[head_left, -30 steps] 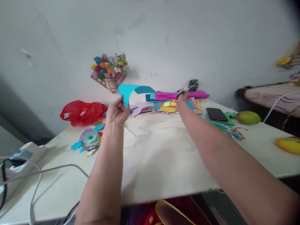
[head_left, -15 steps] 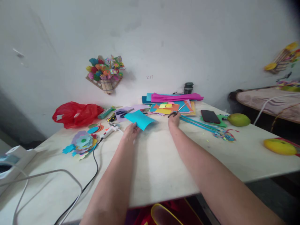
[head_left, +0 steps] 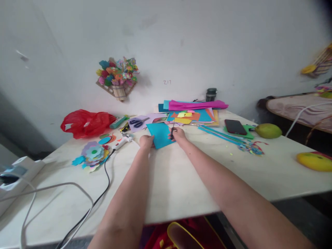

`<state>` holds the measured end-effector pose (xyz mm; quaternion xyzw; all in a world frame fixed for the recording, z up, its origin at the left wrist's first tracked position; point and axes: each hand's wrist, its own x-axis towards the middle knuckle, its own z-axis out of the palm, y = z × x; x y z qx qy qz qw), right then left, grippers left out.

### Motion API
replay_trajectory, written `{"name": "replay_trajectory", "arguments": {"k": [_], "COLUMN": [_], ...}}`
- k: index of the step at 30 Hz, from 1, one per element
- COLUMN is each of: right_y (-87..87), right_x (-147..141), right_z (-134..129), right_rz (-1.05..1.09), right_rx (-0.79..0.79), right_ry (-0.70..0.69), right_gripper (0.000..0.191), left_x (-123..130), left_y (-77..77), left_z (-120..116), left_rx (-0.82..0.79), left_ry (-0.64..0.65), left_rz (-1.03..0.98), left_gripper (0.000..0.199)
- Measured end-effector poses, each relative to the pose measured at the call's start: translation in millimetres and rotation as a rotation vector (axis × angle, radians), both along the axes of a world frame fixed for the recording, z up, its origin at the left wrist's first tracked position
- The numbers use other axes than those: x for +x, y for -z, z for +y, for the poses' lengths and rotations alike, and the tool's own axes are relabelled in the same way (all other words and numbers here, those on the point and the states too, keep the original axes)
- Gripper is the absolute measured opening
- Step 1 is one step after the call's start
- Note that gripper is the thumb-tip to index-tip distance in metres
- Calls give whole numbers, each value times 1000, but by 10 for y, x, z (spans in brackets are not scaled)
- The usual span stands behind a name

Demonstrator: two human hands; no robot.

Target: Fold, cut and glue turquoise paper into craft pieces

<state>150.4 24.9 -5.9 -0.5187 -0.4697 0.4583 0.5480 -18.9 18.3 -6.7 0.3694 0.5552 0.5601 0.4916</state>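
My left hand (head_left: 147,141) pinches the left edge of a sheet of blue paper (head_left: 159,136), held tilted above the table. At the sheet's right side my right hand (head_left: 178,135) is closed round a pair of dark-handled scissors (head_left: 172,133). Their thin blades point away from me, along or over the right part of the paper; whether they touch it I cannot tell. A second pair of scissors with dark blue handles (head_left: 137,122) lies on lilac paper (head_left: 152,118) behind my left hand.
Left on the table (head_left: 176,193) are a glue gun (head_left: 122,141) with its cord, layered paper flowers (head_left: 93,154) and a red plastic bag (head_left: 86,123). Coloured sheets (head_left: 207,117) lie at the back. To the right are blue strips (head_left: 223,136), a phone (head_left: 235,127) and a green mango (head_left: 268,130).
My right hand has brought the scissors left, from beside the blue strips to the right side of the blue paper. The paper has turned more upright in my left hand.
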Motion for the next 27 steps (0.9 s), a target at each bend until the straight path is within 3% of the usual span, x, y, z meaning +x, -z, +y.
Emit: {"name": "replay_trajectory", "arguments": {"k": [2,6,8,12,21,27], "right_y": [-3,-8,-4,9,42,42], "right_x": [14,16,13,15,2,15], "right_z": [-5,-12,-14,-20,-13,7], "right_rz": [4,36,48,60,16,-14], "right_rx": [-18,-26,-25,-9,64,125], "right_ry": [12,27,33,40,48,68], "right_gripper": [17,16,16,16,17,24], "left_x": [31,40,19,-7,41,56], "left_y": [-56,-224,-290,-315,-122,-41], "left_z": [-67,-222,-268,-293,-224,-119], "left_rx": [-40,-154,-217,-245,-49,31], "left_ry": [36,285,346,229,221,36], "left_rz": [7,-41,-26,134,57,111], "left_gripper": [19,24,26,29,24,15]}}
